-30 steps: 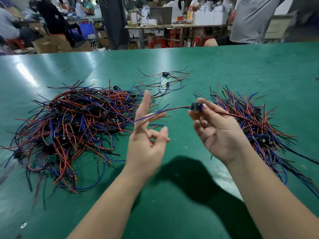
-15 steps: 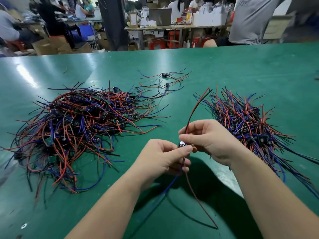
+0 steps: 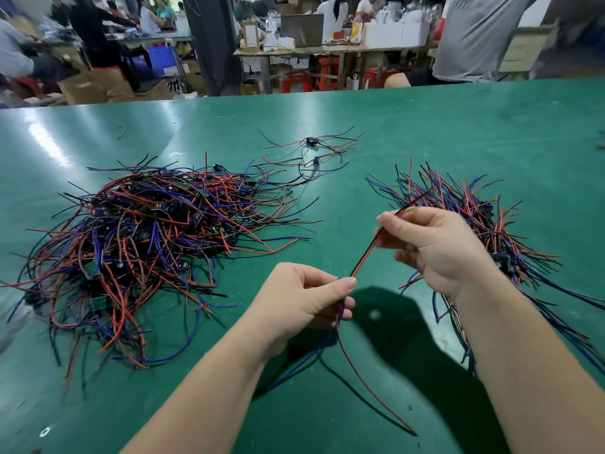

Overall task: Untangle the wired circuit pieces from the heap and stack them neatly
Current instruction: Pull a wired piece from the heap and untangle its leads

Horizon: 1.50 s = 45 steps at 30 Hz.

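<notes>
We see two bare hands above a green table point(image 3: 458, 126), working one wired circuit piece point(image 3: 365, 257) between them. The left hand point(image 3: 304, 299) has its fingers curled, thumb and forefinger pinched on the spot where the piece's wires meet. The small board itself is hidden inside that grip, so we cannot tell how it sits. The right hand point(image 3: 438, 247) pinches a red and black pair of wires higher up, drawn taut between the two hands, its other fingers loosely curled.

A red tail point(image 3: 370, 388) and a blue tail point(image 3: 307, 358) hang from the left hand and trail towards the near edge of the table. The tangled heap point(image 3: 147, 240) lies to the left, apart from both hands. The sorted stack point(image 3: 474, 211) lies to the right, just behind and beside the right hand and wrist. A few loose pieces point(image 3: 314, 152) lie further back.

We judge three risks:
- **Strained joint:** a hard pull on the taut pair could strain the wires where they join the board.
- **Snagged tails:** when the piece swings over, the trailing tails could catch in the stack's splayed ends.
- **Scattered stack:** the right forearm could sweep the stack's near wires out of line.
</notes>
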{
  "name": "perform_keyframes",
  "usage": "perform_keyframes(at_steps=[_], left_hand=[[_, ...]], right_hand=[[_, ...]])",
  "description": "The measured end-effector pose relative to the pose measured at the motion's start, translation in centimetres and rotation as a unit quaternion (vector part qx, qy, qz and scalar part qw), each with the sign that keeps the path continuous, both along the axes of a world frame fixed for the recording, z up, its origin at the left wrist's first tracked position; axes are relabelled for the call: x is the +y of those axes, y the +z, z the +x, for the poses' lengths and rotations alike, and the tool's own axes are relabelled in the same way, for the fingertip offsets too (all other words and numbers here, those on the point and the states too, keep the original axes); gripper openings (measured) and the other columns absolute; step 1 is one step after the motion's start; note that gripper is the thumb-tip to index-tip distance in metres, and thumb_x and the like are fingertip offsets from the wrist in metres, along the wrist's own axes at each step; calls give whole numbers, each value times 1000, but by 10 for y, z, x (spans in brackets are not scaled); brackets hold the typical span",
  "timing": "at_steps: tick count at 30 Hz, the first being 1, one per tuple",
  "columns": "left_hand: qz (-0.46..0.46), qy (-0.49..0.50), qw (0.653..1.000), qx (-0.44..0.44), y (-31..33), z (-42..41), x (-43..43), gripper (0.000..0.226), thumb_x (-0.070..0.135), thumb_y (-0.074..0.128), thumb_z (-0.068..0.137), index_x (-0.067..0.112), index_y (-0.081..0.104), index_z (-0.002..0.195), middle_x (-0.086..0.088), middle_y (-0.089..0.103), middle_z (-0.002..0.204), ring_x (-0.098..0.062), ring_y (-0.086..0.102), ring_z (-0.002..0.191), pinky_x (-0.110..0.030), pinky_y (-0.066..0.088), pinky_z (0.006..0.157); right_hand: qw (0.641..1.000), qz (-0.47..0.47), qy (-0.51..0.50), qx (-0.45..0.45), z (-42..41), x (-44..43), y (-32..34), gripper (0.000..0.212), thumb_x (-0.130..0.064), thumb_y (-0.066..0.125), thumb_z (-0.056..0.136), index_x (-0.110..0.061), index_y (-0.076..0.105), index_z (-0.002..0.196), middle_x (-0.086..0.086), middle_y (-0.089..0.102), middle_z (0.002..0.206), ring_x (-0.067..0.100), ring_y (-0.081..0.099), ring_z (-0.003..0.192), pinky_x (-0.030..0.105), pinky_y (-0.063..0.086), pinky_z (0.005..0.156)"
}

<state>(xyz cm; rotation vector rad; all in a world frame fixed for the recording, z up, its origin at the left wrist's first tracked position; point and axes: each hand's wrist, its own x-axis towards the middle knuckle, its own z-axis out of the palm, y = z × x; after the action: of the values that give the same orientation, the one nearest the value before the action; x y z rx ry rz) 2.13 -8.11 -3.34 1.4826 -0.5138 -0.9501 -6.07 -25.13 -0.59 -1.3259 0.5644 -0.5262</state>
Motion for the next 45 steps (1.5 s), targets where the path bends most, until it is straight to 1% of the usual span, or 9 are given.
perform_keyframes(at_steps=[8, 14, 19, 22, 26, 29, 32, 40, 45], left_hand=[[17, -24, 999, -34, 0, -2, 1, 15, 12, 73, 81, -2, 69, 78, -12, 70, 69, -16, 64, 55, -25, 56, 56], [43, -83, 994, -59, -1, -2, 5, 12, 18, 76, 79, 12, 71, 70, -9, 74, 74, -17, 69, 62, -19, 51, 53], [-16, -49, 999, 5, 3, -2, 5, 23, 33, 75, 63, 12, 69, 70, -9, 74, 75, -14, 68, 60, -21, 53, 52], [-39, 65, 996, 38, 3, 6, 2, 30, 35, 70, 62, 8, 67, 75, -7, 74, 73, -10, 68, 57, -18, 51, 46], [-57, 151, 984, 78, 0, 13, 0, 35, 40, 58, 85, 6, 64, 84, -7, 73, 70, -13, 70, 57, -19, 51, 45], [-45, 128, 988, 76, 1, 12, -2, 45, 47, 41, 96, 12, 66, 84, -3, 74, 72, -13, 69, 57, -18, 50, 45], [-51, 94, 991, 76, 4, 10, -1, 47, 46, 36, 98, 13, 67, 88, 2, 73, 72, -11, 67, 54, -16, 47, 44], [-58, -28, 998, 20, 8, 8, -1, 60, 67, 35, 71, 35, 62, 114, 20, 67, 116, -28, 72, 89, -40, 47, 80], [-89, 30, 994, 55, 11, 15, 4, 63, 62, 39, 74, 24, 62, 117, 9, 69, 116, -31, 72, 86, -33, 57, 61]], right_hand=[[989, 82, -105, -69, -6, -6, 7, 17, -9, 68, 82, -13, 55, 71, 1, 65, 55, 14, 67, 50, 14, 43, 37], [988, -2, -154, -24, -5, -7, 5, 30, -19, 65, 88, -9, 57, 61, 0, 56, 44, 15, 59, 37, 12, 31, 33], [983, -41, -177, -38, -3, -15, 2, 35, -37, 52, 96, -9, 61, 78, 4, 60, 56, 14, 60, 40, 18, 44, 38], [970, -135, -200, -11, -2, -17, -1, 15, -30, 53, 96, -16, 55, 101, 5, 58, 77, 8, 60, 45, 22, 47, 43], [953, -290, -70, 45, 6, 13, -7, 7, -20, 65, 86, -26, 64, 85, -3, 64, 69, 11, 64, 53, 31, 50, 57], [912, -390, 55, 116, 14, 41, -17, 11, -30, 72, 81, -22, 72, 89, -6, 70, 78, 11, 66, 68, 20, 50, 68], [885, -447, 24, 123, 17, 53, -21, 16, -32, 74, 79, -19, 74, 90, -8, 71, 80, 6, 62, 67, 9, 43, 65], [947, -319, -36, 32, 14, 52, -11, 11, -9, 71, 80, -20, 71, 83, -4, 72, 75, 11, 66, 57, 33, 57, 63], [969, -212, -101, -79, -1, 30, 18, 18, 1, 68, 82, -18, 70, 82, -7, 69, 64, 12, 62, 44, 19, 46, 41]])
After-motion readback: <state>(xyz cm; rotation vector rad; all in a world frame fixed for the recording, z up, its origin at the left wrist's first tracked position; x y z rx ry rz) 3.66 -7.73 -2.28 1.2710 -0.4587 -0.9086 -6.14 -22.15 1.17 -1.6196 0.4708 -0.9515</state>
